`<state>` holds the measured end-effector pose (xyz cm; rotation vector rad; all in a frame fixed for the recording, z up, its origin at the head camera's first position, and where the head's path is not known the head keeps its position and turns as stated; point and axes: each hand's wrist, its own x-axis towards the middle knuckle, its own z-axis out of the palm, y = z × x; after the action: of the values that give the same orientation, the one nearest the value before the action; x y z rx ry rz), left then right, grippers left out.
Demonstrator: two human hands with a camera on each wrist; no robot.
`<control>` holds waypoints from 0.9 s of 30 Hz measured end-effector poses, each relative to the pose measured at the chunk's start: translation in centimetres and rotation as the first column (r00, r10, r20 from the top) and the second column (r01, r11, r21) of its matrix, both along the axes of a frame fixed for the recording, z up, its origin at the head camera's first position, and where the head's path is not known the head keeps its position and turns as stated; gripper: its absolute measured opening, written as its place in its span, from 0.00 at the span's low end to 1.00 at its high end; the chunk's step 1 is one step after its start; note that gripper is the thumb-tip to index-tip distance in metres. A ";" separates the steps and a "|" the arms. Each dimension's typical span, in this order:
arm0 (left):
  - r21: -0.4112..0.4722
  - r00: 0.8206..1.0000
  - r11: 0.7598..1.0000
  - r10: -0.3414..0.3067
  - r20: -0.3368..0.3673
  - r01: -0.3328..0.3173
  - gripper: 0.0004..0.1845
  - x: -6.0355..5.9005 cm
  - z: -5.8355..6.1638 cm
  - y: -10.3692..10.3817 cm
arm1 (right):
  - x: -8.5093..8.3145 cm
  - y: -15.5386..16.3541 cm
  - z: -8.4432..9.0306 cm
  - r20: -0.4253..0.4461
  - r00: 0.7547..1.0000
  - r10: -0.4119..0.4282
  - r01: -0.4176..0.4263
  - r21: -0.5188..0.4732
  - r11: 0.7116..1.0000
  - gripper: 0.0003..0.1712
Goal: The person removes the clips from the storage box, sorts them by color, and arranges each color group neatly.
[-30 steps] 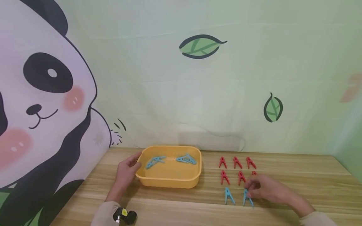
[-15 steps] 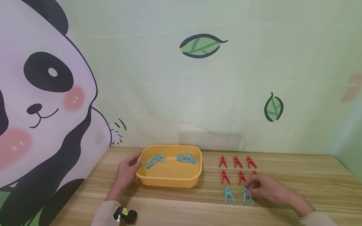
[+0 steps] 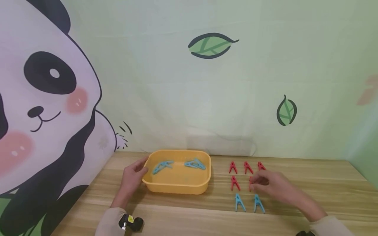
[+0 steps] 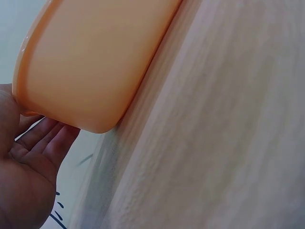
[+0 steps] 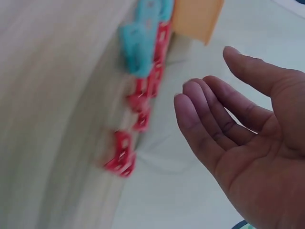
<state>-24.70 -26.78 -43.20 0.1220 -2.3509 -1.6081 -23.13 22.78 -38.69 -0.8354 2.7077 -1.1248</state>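
My left hand (image 3: 134,175) is at the left end of the yellow plastic basin (image 3: 177,189), thumb at the rim and fingers against the outer wall (image 4: 86,86). Blue clothespins (image 3: 161,167) lie inside, in a left and a right cluster. My right hand (image 3: 273,186) is raised over the rows on the table, fingers apart and holding nothing in the right wrist view. Two blue clothespins (image 3: 258,204) form the front row. Behind them are red clothespins (image 3: 235,183) in two rows; the hand covers part of the middle row.
A wood-grain table (image 3: 189,219) runs back to a pale green wall cloth printed with leaves and a panda. Black wrist cameras (image 3: 131,223) are strapped at both sleeves. Beside the basin's right end stand the rows of clothespins.
The right hand has let go of the right-hand blue clothespin and lifted up and away from it. That clothespin stays in the front row. The left hand has kept its place on the basin.
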 end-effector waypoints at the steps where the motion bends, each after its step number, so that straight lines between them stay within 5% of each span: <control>1: 0.001 1.000 1.000 -0.003 0.000 0.003 0.25 0.0 0.0 0.0 | 0.1 -0.4 0.3 0.002 1.000 0.013 -0.013 -0.018 1.000 0.10; 13: -0.006 1.000 1.000 0.000 0.011 0.000 0.25 0.1 0.0 -0.2 | -1.4 -6.5 2.8 -0.103 0.993 0.065 -0.078 -0.127 0.989 0.10; 27: 0.034 1.000 0.999 -0.001 -0.019 0.002 0.25 -0.3 -0.3 -0.1 | -5.8 -14.6 2.2 -0.117 0.982 0.151 -0.169 -0.166 0.972 0.10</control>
<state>-25.04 -26.83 -43.54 0.1118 -2.3111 -1.6434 -28.96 8.16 -36.49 -1.1462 2.5904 -1.3315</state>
